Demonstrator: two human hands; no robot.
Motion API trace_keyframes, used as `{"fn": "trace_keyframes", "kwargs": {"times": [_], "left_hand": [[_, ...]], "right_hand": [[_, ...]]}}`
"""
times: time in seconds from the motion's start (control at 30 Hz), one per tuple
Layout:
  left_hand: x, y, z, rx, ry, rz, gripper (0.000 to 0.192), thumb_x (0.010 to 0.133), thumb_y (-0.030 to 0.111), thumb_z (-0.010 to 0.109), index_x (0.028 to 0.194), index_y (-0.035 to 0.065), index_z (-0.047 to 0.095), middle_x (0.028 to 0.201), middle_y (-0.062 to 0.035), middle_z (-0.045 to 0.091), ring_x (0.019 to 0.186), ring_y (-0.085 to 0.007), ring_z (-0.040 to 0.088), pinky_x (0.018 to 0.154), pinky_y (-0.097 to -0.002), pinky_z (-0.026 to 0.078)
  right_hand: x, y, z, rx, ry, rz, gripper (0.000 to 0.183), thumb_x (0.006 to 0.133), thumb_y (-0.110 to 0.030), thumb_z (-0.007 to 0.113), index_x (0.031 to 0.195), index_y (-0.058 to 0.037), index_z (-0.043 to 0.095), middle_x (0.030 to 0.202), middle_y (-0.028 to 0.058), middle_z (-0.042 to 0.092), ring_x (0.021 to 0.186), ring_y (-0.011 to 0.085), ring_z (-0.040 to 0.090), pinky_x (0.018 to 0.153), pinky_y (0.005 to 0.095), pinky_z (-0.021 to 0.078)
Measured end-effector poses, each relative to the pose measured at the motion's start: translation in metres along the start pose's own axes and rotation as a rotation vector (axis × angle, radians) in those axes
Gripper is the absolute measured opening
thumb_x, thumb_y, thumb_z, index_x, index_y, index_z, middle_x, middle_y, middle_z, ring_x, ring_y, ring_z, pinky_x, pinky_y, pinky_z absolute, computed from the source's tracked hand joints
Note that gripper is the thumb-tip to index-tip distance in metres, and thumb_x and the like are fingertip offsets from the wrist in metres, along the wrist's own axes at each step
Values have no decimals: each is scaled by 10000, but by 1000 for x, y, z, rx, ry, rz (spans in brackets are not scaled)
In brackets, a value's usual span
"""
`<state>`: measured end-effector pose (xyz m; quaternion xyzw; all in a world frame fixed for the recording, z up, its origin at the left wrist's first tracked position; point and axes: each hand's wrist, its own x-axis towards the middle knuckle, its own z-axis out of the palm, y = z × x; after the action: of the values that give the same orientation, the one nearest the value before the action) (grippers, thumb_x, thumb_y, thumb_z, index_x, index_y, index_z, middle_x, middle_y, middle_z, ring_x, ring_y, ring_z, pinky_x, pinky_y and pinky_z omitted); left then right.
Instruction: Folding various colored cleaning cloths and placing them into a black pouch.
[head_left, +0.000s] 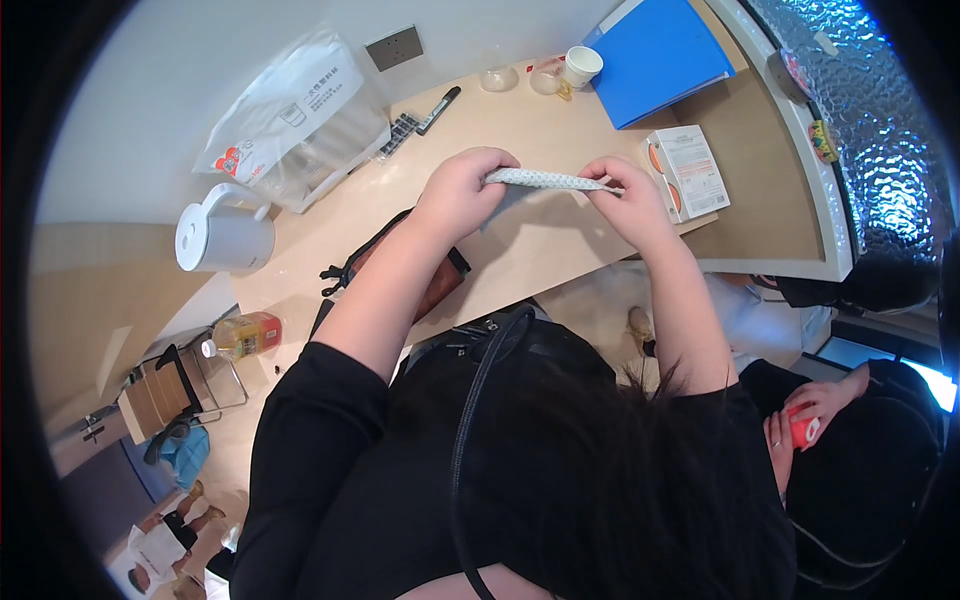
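A narrow strip of pale, patterned material, seemingly folded or rolled cloth (544, 179), stretches between my two hands above the wooden desk (555, 247). My left hand (466, 191) grips its left end, thumb and fingers pinched together. The right end is pinched by the thumb and fingers of my right hand (628, 196), with a thin tip showing past them. Beneath my left forearm lies a brown and black pouch (442, 289), partly hidden. A white box with orange marks (688, 174) stands just right of my right hand.
A white kettle (229, 234) and a plastic bag of cups (307, 142) are at the left. A black marker (439, 110), a paper cup (583, 66) and a blue folder (660, 56) lie farther back. Another person's hands (817, 412) hold something red at the lower right.
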<state>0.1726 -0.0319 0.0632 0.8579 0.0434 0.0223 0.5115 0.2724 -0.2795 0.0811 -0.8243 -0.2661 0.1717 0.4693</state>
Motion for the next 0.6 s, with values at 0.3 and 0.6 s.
{"fn": "trace_keyframes", "kwargs": {"times": [0.3, 0.6], "left_hand": [[-56, -75, 46, 561, 23, 346, 138, 744, 97, 680, 875, 95, 721, 1013, -64, 700, 975, -299, 632, 868, -433, 524], [-57, -94, 67, 709, -146, -28, 180, 830, 129, 653, 1003, 99, 694, 867, -158, 703, 914, -361, 679, 804, -505, 539]], "right_hand": [[-61, 99, 69, -115, 88, -158, 274, 788, 28, 612, 999, -73, 755, 990, 101, 660, 1046, 313, 611, 912, 392, 506], [-62, 130, 90, -37, 62, 197, 243, 859, -59, 711, 1102, -72, 707, 913, 127, 666, 831, 276, 638, 787, 373, 529]]}}
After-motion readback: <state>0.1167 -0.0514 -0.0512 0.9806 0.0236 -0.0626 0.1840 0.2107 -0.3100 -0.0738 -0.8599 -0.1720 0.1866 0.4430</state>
